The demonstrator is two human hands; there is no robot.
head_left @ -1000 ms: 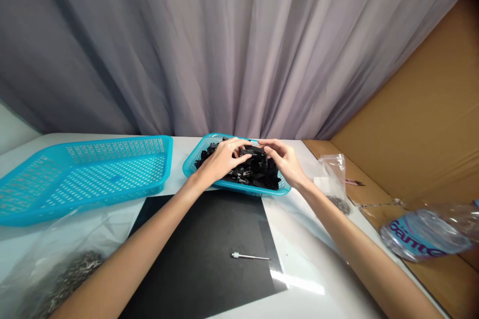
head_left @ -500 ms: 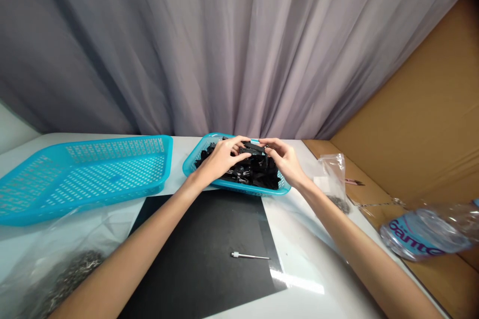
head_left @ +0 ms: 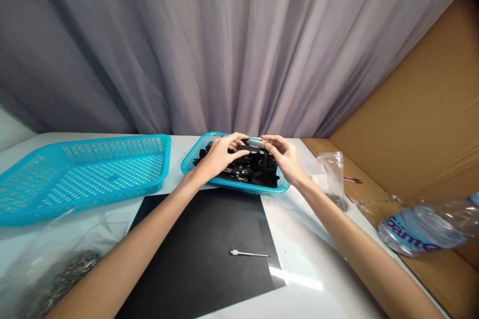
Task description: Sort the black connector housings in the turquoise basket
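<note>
A small blue basket (head_left: 191, 157) at the far middle of the table is full of black plastic parts (head_left: 258, 172). Both my hands reach into it. My left hand (head_left: 219, 157) and my right hand (head_left: 284, 155) each pinch one end of a single black part (head_left: 251, 144), held just above the pile. The fingers of both hands are curled round it.
A large blue basket (head_left: 86, 172) stands at the left. A black mat (head_left: 202, 249) with a thin metal pin (head_left: 249, 253) lies in front of me. Bags of small metal pieces lie at the near left (head_left: 56, 269) and at the right (head_left: 333, 179). A plastic bottle (head_left: 422, 229) rests on cardboard (head_left: 422, 124).
Both hands have lifted the black part a little higher above the pile. The view has shifted slightly.
</note>
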